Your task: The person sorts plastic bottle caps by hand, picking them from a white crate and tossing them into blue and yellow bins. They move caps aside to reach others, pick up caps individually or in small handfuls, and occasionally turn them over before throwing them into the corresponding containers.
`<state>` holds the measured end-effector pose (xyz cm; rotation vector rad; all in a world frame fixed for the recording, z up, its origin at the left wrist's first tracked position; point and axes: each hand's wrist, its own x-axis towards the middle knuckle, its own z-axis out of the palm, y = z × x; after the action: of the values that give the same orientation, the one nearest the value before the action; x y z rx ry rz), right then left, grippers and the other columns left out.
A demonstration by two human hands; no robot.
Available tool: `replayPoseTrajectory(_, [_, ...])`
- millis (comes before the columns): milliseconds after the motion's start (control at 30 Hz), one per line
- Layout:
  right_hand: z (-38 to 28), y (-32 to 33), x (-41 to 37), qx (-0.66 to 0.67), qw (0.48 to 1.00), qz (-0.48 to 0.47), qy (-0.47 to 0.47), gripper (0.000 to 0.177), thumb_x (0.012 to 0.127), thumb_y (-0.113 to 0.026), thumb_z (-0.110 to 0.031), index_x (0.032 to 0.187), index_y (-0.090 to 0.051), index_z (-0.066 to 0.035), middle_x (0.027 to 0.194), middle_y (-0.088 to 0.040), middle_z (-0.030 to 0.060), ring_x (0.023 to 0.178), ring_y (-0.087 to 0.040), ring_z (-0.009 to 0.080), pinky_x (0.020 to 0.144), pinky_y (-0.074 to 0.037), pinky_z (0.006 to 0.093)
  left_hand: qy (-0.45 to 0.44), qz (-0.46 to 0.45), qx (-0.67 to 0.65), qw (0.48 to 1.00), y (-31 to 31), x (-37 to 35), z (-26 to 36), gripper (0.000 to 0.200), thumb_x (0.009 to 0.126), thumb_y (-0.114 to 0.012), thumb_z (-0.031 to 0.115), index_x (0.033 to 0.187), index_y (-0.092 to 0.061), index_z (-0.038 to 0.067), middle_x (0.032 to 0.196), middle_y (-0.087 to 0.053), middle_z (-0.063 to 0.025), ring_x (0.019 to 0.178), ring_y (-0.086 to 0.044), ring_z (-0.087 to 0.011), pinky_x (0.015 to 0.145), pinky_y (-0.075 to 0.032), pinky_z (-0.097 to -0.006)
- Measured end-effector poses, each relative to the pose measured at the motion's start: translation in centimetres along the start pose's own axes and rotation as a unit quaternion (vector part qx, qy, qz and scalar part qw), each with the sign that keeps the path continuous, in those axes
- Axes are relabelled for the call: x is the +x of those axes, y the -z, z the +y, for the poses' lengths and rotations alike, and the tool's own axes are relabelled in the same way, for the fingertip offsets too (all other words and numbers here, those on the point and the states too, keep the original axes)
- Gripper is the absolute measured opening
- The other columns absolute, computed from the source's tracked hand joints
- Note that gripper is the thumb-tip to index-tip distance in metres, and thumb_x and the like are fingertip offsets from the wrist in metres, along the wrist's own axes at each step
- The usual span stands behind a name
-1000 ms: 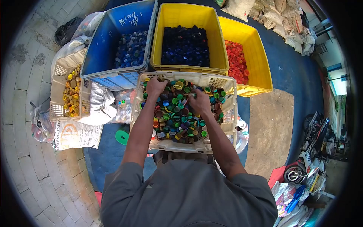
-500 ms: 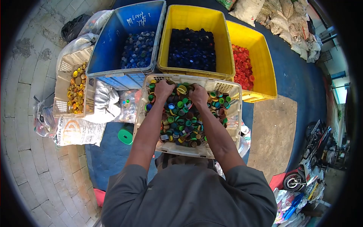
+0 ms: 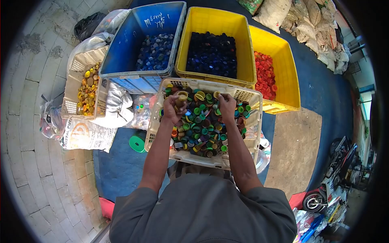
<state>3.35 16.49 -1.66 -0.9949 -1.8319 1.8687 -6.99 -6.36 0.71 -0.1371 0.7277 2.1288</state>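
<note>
A cream plastic crate (image 3: 253, 117) in front of me holds a mix of bottle caps (image 3: 202, 129), many of them green, with brown, black, orange and blue ones among them. Over its left part, my left hand (image 3: 172, 112) is closed around brownish-yellow caps (image 3: 182, 96); one shows its hollow side at the fingertips. My right hand (image 3: 227, 106) is above the far right part of the pile, thumb and finger pinching a pale yellow cap (image 3: 216, 94). A larger yellow cap (image 3: 199, 95) lies on the pile between both hands.
Beyond the crate stand a blue bin (image 3: 117, 60) of blue caps, a yellow bin (image 3: 247, 44) of dark blue caps and another yellow bin (image 3: 289, 77) of red caps. At left, a cream basket (image 3: 69, 91) holds yellow caps. A green roll (image 3: 137, 143) lies on the floor.
Both hands were down in the caps; now they are raised and further apart, each with yellowish caps. My left hand has turned, its fingers curled upward. The view has shifted slightly.
</note>
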Motion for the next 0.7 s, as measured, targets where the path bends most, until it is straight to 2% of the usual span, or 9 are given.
replayPoseTrajectory(33, [-0.6,0.2,-0.2,0.087,0.991,-0.044,-0.088,0.014,0.088,-0.065,-0.016,0.097,-0.067,-0.005,0.085,-0.067,0.008,0.064,-0.059,0.016,0.053,-0.044,0.03,0.001,-0.01,-0.006,1.0,-0.9,-0.9,-0.2,0.032,0.086,-0.048,0.028,0.108,-0.058,0.008,0.077,-0.058,-0.0055,0.058,-0.053,-0.0136,0.042,-0.035,-0.0243])
replayPoseTrajectory(133, [-2.4,0.2,-2.4,0.325,0.927,-0.119,-0.146,0.012,0.091,-0.056,-0.012,0.101,-0.059,-0.007,0.089,-0.065,0.0095,0.059,-0.053,0.0139,0.049,-0.04,0.0251,-0.001,-0.036,-0.057,0.998,-2.7,-2.8,-1.4,0.035,0.088,-0.046,0.03,0.108,-0.061,0.006,0.083,-0.062,-0.0076,0.065,-0.057,-0.0177,0.046,-0.041,-0.0265])
replayPoseTrajectory(233, [-3.6,-0.8,-4.8,0.401,0.889,-0.156,-0.157,0.021,0.088,-0.044,-0.008,0.103,-0.058,-0.007,0.081,-0.06,0.0075,0.052,-0.048,0.0143,0.047,-0.041,0.0263,-0.02,0.012,-0.091,0.996,-2.7,-3.2,-2.6,0.037,0.091,-0.045,0.033,0.109,-0.062,0.005,0.095,-0.066,-0.0099,0.068,-0.06,-0.0191,0.049,-0.043,-0.0293])
replayPoseTrajectory(267, [-3.5,-1.3,-5.4,0.4,0.886,-0.178,-0.153,0.028,0.086,-0.04,-0.012,0.107,-0.058,-0.006,0.086,-0.06,0.0079,0.055,-0.05,0.0161,0.046,-0.042,0.0275,-0.03,0.019,-0.1,0.994,-2.8,-3.4,-2.9,0.037,0.095,-0.043,0.034,0.109,-0.063,0.005,0.103,-0.067,-0.0117,0.076,-0.063,-0.0217,0.06,-0.051,-0.0346])
replayPoseTrajectory(400, [-4.7,-3.1,-7.9,0.423,0.854,-0.207,-0.22,0.036,0.088,-0.041,-0.024,0.108,-0.062,-0.004,0.09,-0.063,0.0077,0.07,-0.058,0.0195,0.053,-0.046,0.0309,-0.101,0.075,-0.185,0.975,-4.1,-4.7,-4.0,0.033,0.097,-0.042,0.028,0.107,-0.064,0.006,0.104,-0.068,-0.0123,0.093,-0.065,-0.0269,0.088,-0.053,-0.042])
replayPoseTrajectory(500, [-5.8,-5.1,-9.6,0.465,0.841,-0.129,-0.243,0.037,0.09,-0.043,-0.03,0.101,-0.066,-0.003,0.09,-0.066,0.0096,0.075,-0.063,0.0232,0.06,-0.052,0.0333,-0.143,0.088,-0.249,0.954,-4.3,-5.5,-4.3,0.033,0.097,-0.042,0.028,0.111,-0.063,0.006,0.107,-0.067,-0.0125,0.096,-0.065,-0.029,0.09,-0.051,-0.0433])
replayPoseTrajectory(533, [-5.0,-5.7,-9.7,0.486,0.835,-0.098,-0.236,0.041,0.093,-0.045,-0.036,0.098,-0.068,-0.002,0.092,-0.068,0.0115,0.083,-0.065,0.0266,0.073,-0.055,0.0365,-0.154,0.088,-0.264,0.948,-4.2,-5.8,-4.4,0.036,0.098,-0.04,0.031,0.115,-0.061,0.006,0.11,-0.067,-0.0128,0.101,-0.064,-0.0305,0.095,-0.049,-0.0454])
replayPoseTrajectory(633, [-4.1,-8.1,-10.3,0.56,0.799,-0.064,-0.209,0.043,0.094,-0.045,-0.038,0.098,-0.067,0.0,0.092,-0.068,0.0123,0.088,-0.064,0.0289,0.08,-0.054,0.04,-0.199,0.086,-0.281,0.935,-3.8,-6.4,-4.9,0.047,0.1,-0.031,0.034,0.121,-0.059,0.002,0.119,-0.063,-0.0154,0.111,-0.06,-0.032,0.101,-0.045,-0.0482])
replayPoseTrajectory(700, [-3.8,-9.0,-10.8,0.563,0.788,-0.046,-0.243,0.045,0.094,-0.044,-0.038,0.096,-0.066,0.001,0.093,-0.068,0.0138,0.093,-0.063,0.031,0.086,-0.052,0.042,-0.225,0.115,-0.275,0.927,-3.6,-6.7,-5.2,0.05,0.101,-0.028,0.035,0.125,-0.055,0.0,0.122,-0.062,-0.0159,0.115,-0.058,-0.0325,0.103,-0.044,-0.0481])
